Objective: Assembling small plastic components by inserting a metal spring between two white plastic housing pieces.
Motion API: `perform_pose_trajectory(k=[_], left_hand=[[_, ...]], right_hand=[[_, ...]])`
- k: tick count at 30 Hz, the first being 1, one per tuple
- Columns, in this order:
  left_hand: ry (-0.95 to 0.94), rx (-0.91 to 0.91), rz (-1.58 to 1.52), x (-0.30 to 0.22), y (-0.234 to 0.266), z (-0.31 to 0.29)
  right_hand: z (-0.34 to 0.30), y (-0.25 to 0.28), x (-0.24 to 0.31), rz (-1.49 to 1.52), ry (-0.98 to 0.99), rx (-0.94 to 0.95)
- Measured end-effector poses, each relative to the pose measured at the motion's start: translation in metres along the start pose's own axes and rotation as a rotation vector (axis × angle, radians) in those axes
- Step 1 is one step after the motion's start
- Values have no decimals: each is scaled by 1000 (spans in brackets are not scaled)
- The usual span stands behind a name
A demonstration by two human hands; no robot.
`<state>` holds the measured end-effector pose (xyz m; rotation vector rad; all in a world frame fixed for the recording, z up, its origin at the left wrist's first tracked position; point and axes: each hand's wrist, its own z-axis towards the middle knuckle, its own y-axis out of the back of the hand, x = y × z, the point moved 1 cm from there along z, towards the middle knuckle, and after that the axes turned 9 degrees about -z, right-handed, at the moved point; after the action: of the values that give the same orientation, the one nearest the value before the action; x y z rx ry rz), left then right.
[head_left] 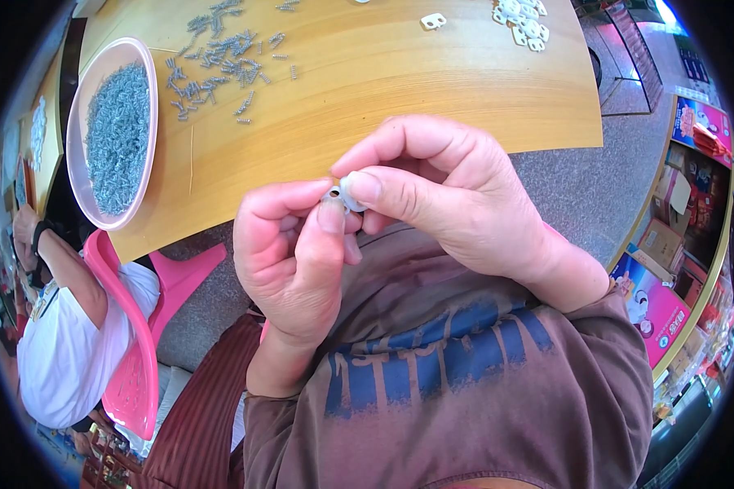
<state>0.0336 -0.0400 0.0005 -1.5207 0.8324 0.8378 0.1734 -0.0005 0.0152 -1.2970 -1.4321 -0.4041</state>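
Note:
Above my lap, just off the table's near edge, my two hands meet fingertip to fingertip. Between them is a small white plastic part (350, 192) with a dark round hole on its left side. My left hand (294, 253) is closed, pinching the part's left side between thumb and forefinger. From the right, my right hand (457, 191) presses its thumb on the rounded white side, fingers curled behind. The fingertips cover much of the part, so I cannot tell if it is one piece or two.
The wooden table (318, 138) carries scattered small metal springs (232, 57), a pink oval tub (75, 143) full of springs, a lone white plastic piece (434, 22) and a white pile (520, 20). A person (73, 342) sits left by a pink chair (134, 383); shelves with boxes (661, 244) stand right.

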Motion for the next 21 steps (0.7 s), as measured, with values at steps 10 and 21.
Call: perform_pose_trajectory(k=[10, 21], left_hand=[[-21, 36, -87, 3, -3, 0], [-39, 66, -14, 0, -4, -1]], right_hand=[[-7, 4, -6, -45, 211, 52], [-7, 5, 1, 41, 112, 40]])
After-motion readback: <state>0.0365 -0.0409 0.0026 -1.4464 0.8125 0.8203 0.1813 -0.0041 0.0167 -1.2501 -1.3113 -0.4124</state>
